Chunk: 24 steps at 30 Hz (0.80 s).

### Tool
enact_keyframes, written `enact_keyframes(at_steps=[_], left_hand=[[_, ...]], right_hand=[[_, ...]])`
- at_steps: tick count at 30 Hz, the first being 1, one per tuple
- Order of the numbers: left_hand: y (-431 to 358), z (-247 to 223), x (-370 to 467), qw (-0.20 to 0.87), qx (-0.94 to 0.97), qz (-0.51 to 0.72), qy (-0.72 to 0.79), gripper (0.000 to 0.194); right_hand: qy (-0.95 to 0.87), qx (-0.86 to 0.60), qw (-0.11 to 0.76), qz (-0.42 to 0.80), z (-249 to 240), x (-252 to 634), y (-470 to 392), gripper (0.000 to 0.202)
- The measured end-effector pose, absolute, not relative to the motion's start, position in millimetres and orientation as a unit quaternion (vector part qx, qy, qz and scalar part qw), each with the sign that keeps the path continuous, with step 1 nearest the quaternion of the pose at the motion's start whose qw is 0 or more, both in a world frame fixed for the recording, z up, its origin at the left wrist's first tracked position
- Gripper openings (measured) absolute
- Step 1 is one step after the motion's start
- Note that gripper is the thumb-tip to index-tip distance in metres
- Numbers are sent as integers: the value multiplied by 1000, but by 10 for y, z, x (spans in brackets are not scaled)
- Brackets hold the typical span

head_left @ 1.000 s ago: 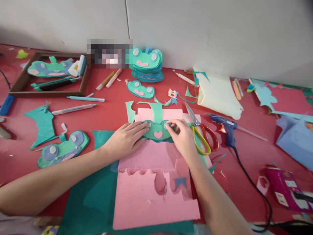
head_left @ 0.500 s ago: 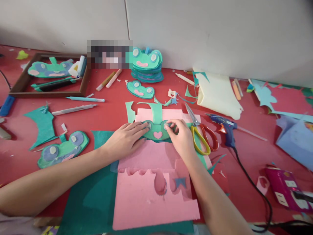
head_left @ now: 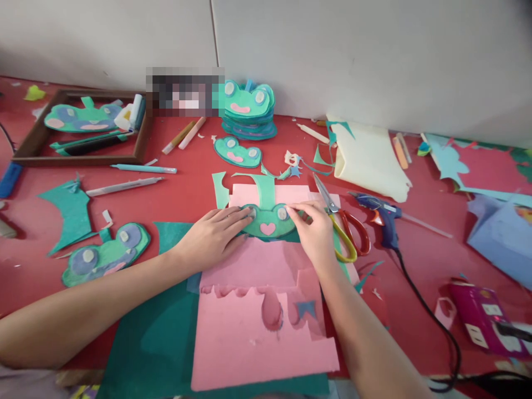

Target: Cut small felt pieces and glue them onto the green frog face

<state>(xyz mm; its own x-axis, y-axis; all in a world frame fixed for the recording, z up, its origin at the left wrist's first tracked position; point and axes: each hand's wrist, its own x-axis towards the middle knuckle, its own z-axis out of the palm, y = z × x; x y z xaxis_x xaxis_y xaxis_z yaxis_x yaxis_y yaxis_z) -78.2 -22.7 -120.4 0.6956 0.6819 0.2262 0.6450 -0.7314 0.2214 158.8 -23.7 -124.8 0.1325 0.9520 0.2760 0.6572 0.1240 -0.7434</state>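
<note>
A green felt frog face [head_left: 266, 215] with a pink heart-shaped mouth [head_left: 267, 229] lies between my hands. My left hand [head_left: 216, 233] rests flat on its left side, fingers stretched out over the left eye. The thumb and forefinger of my right hand [head_left: 313, 227] meet beside the pale disc of the right eye [head_left: 282, 214]; anything between those tips is hidden. Beneath the face is pink sheet material [head_left: 257, 349] with cut-out shapes, and a light green strip [head_left: 266, 191] runs up behind it. Scissors [head_left: 347, 233] with yellow and red handles lie right of my right hand.
Several finished frog faces are stacked [head_left: 249, 119] at the back. A brown frame [head_left: 78, 162] holds pens at the left. To the right are a blue glue gun [head_left: 384, 217], its black cord [head_left: 432, 313] and a magenta power box [head_left: 477, 318]. Another frog face [head_left: 103, 255] lies left.
My right fingertips have shifted slightly right, off the frog's right eye, so its pale disc now shows. My left hand stays in place on the face.
</note>
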Motion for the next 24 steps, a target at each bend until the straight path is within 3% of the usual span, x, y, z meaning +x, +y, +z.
enact_keyframes(at_steps=[24], left_hand=[[-222,-1199,-786,67,920,135,361,38]], right_hand=[[-621,-673,359,180,-1312,1525,-198,11]])
